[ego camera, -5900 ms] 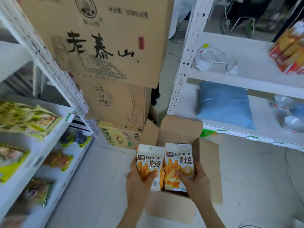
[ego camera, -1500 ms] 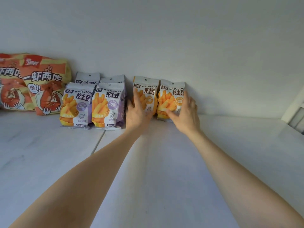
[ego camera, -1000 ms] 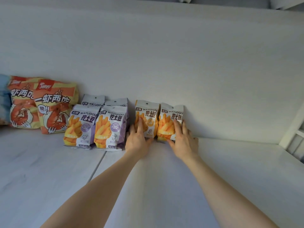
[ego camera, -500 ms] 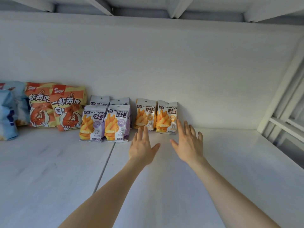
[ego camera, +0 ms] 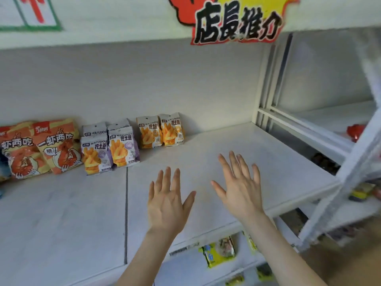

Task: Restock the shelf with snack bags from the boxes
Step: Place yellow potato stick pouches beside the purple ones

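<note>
— Fingers on both hands, how do they lie?
— Spread straight, holding nothing; left hand and right hand hover above the shelf front.
— And the orange snack bags?
— Both stand at the back wall, just right of the purple bags and shrimp bags.
— Room?
— Bare shelf rightward to the white upright; a sign hangs overhead.

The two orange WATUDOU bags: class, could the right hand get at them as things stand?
Probably yes: the right hand is open and empty, and only bare shelf lies between it and the orange bags.
</note>
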`<state>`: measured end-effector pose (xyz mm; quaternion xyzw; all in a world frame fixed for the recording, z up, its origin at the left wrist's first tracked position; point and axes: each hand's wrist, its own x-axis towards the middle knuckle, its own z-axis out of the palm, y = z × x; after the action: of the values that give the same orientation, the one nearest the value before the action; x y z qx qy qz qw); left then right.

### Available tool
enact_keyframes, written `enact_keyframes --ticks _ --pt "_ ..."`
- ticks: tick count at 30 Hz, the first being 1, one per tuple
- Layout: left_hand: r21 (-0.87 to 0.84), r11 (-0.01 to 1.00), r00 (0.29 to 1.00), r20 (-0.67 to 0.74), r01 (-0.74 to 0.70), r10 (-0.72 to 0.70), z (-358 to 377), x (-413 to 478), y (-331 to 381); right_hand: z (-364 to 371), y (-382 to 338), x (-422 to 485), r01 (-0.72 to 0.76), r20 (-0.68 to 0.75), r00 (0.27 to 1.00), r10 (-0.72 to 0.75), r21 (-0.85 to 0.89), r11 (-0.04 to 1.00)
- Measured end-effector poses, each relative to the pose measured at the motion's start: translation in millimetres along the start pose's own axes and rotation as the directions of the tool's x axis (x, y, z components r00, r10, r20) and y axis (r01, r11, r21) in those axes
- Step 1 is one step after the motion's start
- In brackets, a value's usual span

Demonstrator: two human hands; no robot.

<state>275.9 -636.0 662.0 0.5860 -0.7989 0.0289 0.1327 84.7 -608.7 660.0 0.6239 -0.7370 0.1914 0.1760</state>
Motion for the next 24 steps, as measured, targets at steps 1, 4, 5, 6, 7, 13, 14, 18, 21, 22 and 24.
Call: enact_keyframes --ticks 1,4,5,6,7,13,14,18,21,22,24 --pt "-0.016 0.999 0.999 -0.028 -0.04 0.039 -4.3 -11.9 7.8 -13.2 5.6 -14.9 -0.019 0.0 1.0 0.019 -0.002 1.0" --pt "-0.034 0.984 0.983 -0.075 -0.172 0.169 -15.6 -51.6 36.1 -49.6 24.5 -65.3 -0.072 0.016 0.997 0.073 -0.032 0.997" --pt "-0.047 0.976 0.974 -0.087 -0.212 0.208 -18.9 -66.2 46.9 -61.2 31.2 -84.0 -0.098 0.019 0.995 0.099 -0.039 0.994" --pt "-0.063 0.967 0.966 -0.098 -0.247 0.24 -21.5 -81.5 58.6 -72.1 37.6 -104.1 -0.127 0.023 0.991 0.128 -0.044 0.991" --pt "-0.08 0.958 0.958 -0.105 -0.277 0.268 -22.2 -97.4 71.0 -82.3 43.9 -125.5 -0.158 0.031 0.987 0.159 -0.048 0.986" --pt "-0.205 0.86 0.881 -0.027 -0.468 0.473 -12.9 -193.4 143.5 -136.7 77.8 -267.8 -0.34 0.069 0.935 0.348 -0.109 0.934" --pt "-0.221 0.836 0.858 -0.015 -0.503 0.513 -9.8 -208.4 152.2 -143.9 80.8 -290.4 -0.372 0.077 0.921 0.383 -0.122 0.92" --pt "-0.246 0.722 0.742 0.02 -0.646 0.67 -1.3 -265.2 179.5 -164.6 84.3 -370.8 -0.519 0.079 0.839 0.538 -0.181 0.835" --pt "-0.28 0.605 0.622 0.037 -0.745 0.783 5.7 -302.2 191.9 -175.5 77.1 -425.8 -0.636 0.051 0.753 0.656 -0.199 0.746" --pt "-0.289 0.562 0.578 0.037 -0.775 0.816 8.6 -313.7 194.5 -179.0 72.8 -443.0 -0.672 0.035 0.721 0.692 -0.212 0.71" --pt "-0.306 0.479 0.496 0.026 -0.823 0.868 14.6 -336.8 197.1 -187.1 60.6 -475.4 -0.731 0.026 0.649 0.76 -0.255 0.633"
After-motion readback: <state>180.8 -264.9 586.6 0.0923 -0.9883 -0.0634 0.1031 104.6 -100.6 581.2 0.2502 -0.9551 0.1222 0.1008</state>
